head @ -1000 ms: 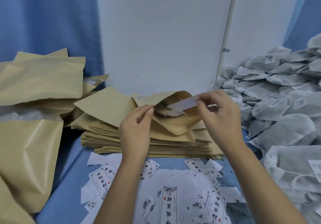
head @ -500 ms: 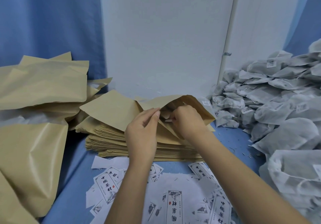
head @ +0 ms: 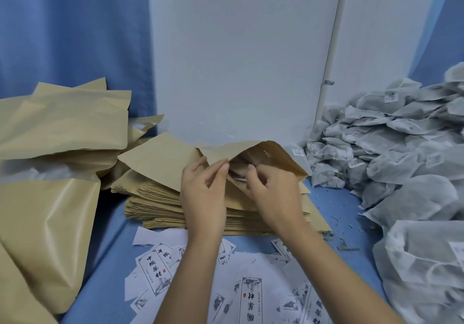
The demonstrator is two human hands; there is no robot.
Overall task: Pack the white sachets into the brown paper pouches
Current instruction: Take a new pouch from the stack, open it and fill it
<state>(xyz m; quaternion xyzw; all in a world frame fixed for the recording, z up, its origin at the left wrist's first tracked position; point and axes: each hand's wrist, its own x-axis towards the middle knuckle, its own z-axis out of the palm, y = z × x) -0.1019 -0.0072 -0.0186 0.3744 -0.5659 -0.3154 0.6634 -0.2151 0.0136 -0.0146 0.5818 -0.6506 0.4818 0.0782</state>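
An open brown paper pouch [head: 281,158] lies on top of a stack of flat brown pouches [head: 160,205]. My left hand [head: 203,193] pinches the near lip of its mouth between thumb and fingers and holds it open. At the mouth my right hand [head: 273,193] has its fingers curled, and a sliver of a white paper slip [head: 240,179] shows at its fingertips, just inside the pouch. A big heap of white sachets [head: 401,147] fills the right side, out of both hands' touch.
Printed white labels [head: 251,296] are scattered on the blue cloth [head: 105,261] in front of me. Large filled brown bags [head: 50,122] are piled on the left. A white panel [head: 241,60] stands behind the stack. Loose crumbs lie near the sachets.
My right hand carried the white slip from above the pouch into its mouth, then drew back a little towards me. My left hand kept hold of the pouch's lip.
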